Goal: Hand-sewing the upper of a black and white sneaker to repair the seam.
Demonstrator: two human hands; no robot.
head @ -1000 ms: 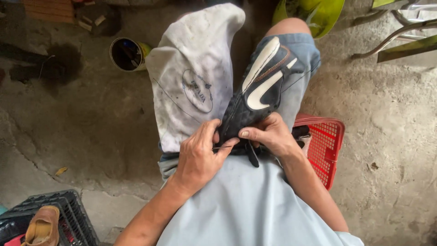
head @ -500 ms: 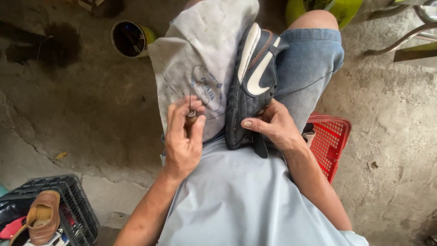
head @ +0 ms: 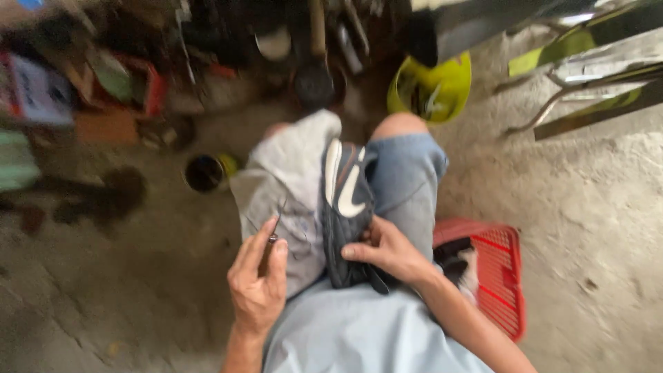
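Item one — a dark shoe with white curved stripes, which we find standing on edge between the seated person's knees, its toe pointing away from the camera. It is wedged between a grey cloth draped over the left thigh and the blue denim shorts on the right thigh.

Item two, the right hand: its fingers are closed on the near end of the shoe, thumb pressed against the side facing the cloth.

Item three, the left hand: we see it resting on the grey cloth just beside the shoe, fingers pinched shut around a thin metal tool whose tip points up and away. The picture is blurred, and we cannot tell what kind of tool it is.

Surroundings, as we list them:
- a red plastic crate on the concrete floor, just beside the right forearm, with dark and white items inside;
- a small round tin with a dark interior, on the floor beyond the left knee;
- a yellow-green bowl-shaped container past the right knee, holding small metal pieces;
- a blurred heap of assorted objects along the far edge;
- a light blue shirt in the foreground.
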